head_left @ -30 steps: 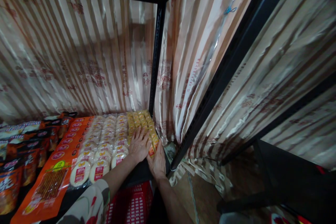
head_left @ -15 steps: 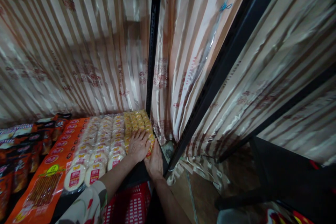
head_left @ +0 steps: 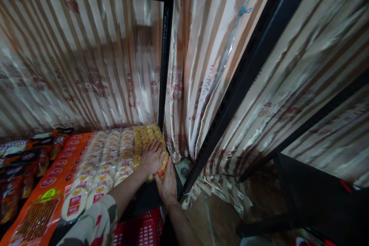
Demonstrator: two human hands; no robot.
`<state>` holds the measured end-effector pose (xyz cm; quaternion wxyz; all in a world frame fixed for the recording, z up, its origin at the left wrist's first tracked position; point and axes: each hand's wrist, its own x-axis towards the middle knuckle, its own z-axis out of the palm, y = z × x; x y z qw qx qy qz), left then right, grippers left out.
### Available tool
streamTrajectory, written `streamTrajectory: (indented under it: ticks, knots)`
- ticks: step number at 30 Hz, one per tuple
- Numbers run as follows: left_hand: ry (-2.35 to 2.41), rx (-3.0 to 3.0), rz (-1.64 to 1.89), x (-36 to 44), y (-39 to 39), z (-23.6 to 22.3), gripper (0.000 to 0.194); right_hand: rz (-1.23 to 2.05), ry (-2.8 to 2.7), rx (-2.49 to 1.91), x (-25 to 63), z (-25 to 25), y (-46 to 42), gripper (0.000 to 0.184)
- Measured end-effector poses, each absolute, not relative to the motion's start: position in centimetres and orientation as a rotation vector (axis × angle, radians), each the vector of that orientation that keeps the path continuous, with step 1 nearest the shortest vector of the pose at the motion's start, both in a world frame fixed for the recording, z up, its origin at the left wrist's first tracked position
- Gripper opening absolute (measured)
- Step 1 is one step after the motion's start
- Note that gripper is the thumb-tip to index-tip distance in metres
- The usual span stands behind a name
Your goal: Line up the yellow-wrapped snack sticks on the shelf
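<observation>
Left hand (head_left: 152, 157) lies spread flat on a row of small yellow plastic-wrapped snack packets (head_left: 147, 136) on the shelf; right hand (head_left: 167, 184), open, presses their outer edge. Light, crinkly, likely slippery; best held by the sides.

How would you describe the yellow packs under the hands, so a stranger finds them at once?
Start at the black shelf post before the striped curtain. At its foot, the yellow packs form the rightmost row, under the left hand and right hand. The neighbouring round packs are white with red labels.
</observation>
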<state>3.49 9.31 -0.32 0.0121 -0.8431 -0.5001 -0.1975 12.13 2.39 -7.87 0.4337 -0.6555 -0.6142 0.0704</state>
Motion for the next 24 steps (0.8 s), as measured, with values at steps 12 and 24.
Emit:
streamTrajectory:
  ticks: [12, 24]
  knots:
    - [-1.545, -2.629, -0.616, 3.4, 9.3, 0.4, 0.043, 0.166, -1.524, -1.613, 12.0, -8.1, 3.1, 0.076]
    - [-1.198, -2.728, -0.604, 4.5, 11.1, 1.5, 0.034, 0.14, -1.514, -1.66, 11.7, -7.5, 2.9, 0.074]
